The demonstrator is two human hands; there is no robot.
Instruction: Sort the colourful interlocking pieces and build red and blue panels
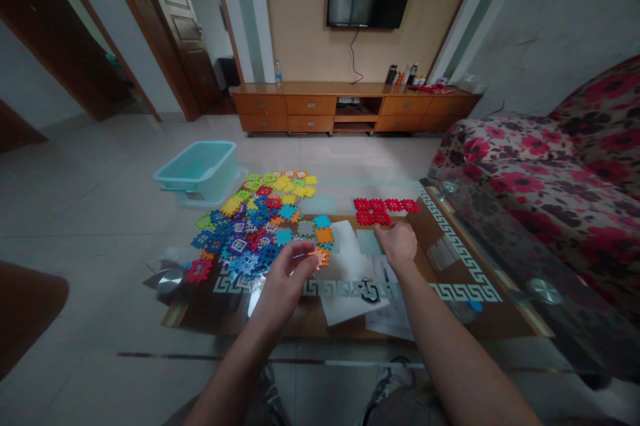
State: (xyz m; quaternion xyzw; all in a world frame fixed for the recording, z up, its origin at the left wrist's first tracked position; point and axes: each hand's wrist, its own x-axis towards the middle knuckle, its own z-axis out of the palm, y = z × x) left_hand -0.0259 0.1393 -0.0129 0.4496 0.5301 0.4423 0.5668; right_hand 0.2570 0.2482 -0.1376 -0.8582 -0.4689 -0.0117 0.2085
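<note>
My left hand (pixel 290 269) is over the near right side of a heap of colourful gear-edged interlocking plastic tiles (pixel 260 213). Its thumb and index finger are closed at the edge of an orange tile (pixel 321 257); their grip is partly hidden. To the right, my right hand (pixel 399 245) is just below a group of red tiles (pixel 373 211) joined in rows. Its thumb and fingers are apart, and nothing shows between them. Another orange tile (pixel 325 236) and a grey tile (pixel 305 229) lie beyond my left hand.
The tiles lie on a glass-topped table (pixel 450 291) with a patterned border. White papers (pixel 350 303) and a small dark ring-shaped item (pixel 369 291) lie near me. A teal plastic bin (pixel 200 169) stands at the left, a floral sofa (pixel 530 153) at the right.
</note>
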